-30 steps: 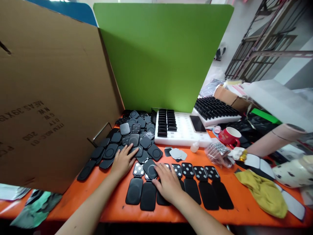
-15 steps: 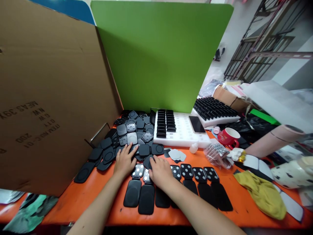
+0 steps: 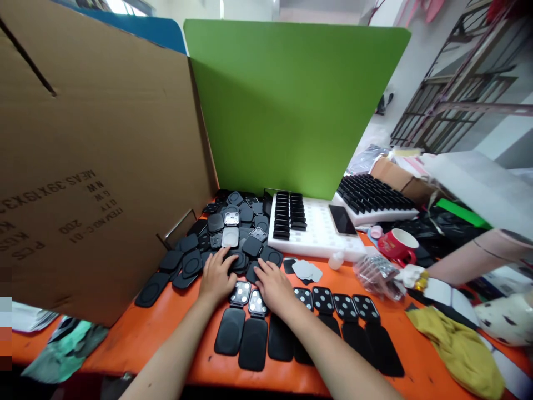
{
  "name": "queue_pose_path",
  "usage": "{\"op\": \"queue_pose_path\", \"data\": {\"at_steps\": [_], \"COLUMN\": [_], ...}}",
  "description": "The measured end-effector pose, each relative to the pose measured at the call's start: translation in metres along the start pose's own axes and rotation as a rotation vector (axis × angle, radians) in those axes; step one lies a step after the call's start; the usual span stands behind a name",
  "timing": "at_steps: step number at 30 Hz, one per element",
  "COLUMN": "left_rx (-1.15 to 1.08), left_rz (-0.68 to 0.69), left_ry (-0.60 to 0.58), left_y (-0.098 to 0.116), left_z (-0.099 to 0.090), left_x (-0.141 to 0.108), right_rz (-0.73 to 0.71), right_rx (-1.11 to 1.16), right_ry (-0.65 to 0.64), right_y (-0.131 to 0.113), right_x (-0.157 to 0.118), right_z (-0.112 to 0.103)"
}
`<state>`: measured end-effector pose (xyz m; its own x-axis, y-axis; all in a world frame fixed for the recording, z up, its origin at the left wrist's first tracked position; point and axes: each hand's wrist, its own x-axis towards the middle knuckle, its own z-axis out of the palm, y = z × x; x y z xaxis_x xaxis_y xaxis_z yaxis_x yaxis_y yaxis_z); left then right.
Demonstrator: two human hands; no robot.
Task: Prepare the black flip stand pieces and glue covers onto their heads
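My left hand (image 3: 217, 278) lies at the near edge of a heap of black folding pads (image 3: 192, 263), fingers spread, with its fingertips at a round-faced black pad (image 3: 239, 261). My right hand (image 3: 272, 286) reaches in beside it, fingers stretched out, the tips touching a dark pad (image 3: 252, 273); part of that pad is hidden. Below both hands runs a row of unfolded black pads (image 3: 253, 344), whose small upper plates (image 3: 240, 293) carry pale dots. My right forearm covers some of this row. Neither hand visibly grips anything.
A white foam tray (image 3: 316, 247) holds upright black pieces and a phone (image 3: 342, 220). Grey-white plates (image 3: 307, 270) and a small bottle (image 3: 336, 260) lie before it. A cardboard box (image 3: 104, 139) stands left; a red mug (image 3: 397, 244) and yellow cloth (image 3: 458, 350) are right.
The view has shifted, so the scene sits further right and lower. Near my fingertips, a square black pad in the heap now lies tilted. Both hands stay at the heap's near edge.
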<state>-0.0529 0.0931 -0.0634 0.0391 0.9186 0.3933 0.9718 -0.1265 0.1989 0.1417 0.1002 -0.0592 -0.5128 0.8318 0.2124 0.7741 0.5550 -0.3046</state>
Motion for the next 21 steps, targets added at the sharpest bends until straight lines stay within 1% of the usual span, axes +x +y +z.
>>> {"op": "queue_pose_path", "data": {"at_steps": [2, 4, 7, 9, 12, 15, 17, 19, 21], "left_rx": [-0.013, -0.025, -0.036, -0.036, -0.024, -0.002, 0.014, 0.023, 0.029], "left_rz": [0.011, 0.021, 0.035, 0.03, -0.021, -0.119, -0.202, -0.281, -0.351], "left_ry": [0.002, 0.002, 0.004, 0.017, 0.046, 0.055, 0.025, -0.058, -0.149], "left_y": [0.0, 0.0, 0.0, 0.0, 0.001, 0.003, 0.003, 0.004, 0.004], "left_z": [-0.001, -0.001, -0.003, -0.005, -0.009, -0.013, -0.014, -0.014, -0.013], "left_x": [0.0, 0.0, -0.002, -0.003, 0.006, 0.034, 0.061, 0.087, 0.107], "right_rz": [0.022, 0.041, 0.06, 0.085, 0.125, 0.183, 0.223, 0.251, 0.273], "right_rx": [0.052, 0.083, 0.092, 0.081, 0.049, 0.002, -0.012, -0.019, -0.029], "right_ry": [0.005, 0.011, 0.037, 0.086, 0.222, 0.39, 0.462, 0.464, 0.435], "right_y": [-0.002, -0.002, 0.002, 0.011, 0.032, 0.054, 0.061, 0.061, 0.056], "right_x": [-0.015, -0.035, -0.073, -0.105, -0.153, -0.19, -0.203, -0.208, -0.206], "right_z": [-0.004, -0.012, -0.026, -0.033, -0.033, -0.025, -0.021, -0.019, -0.018]}}
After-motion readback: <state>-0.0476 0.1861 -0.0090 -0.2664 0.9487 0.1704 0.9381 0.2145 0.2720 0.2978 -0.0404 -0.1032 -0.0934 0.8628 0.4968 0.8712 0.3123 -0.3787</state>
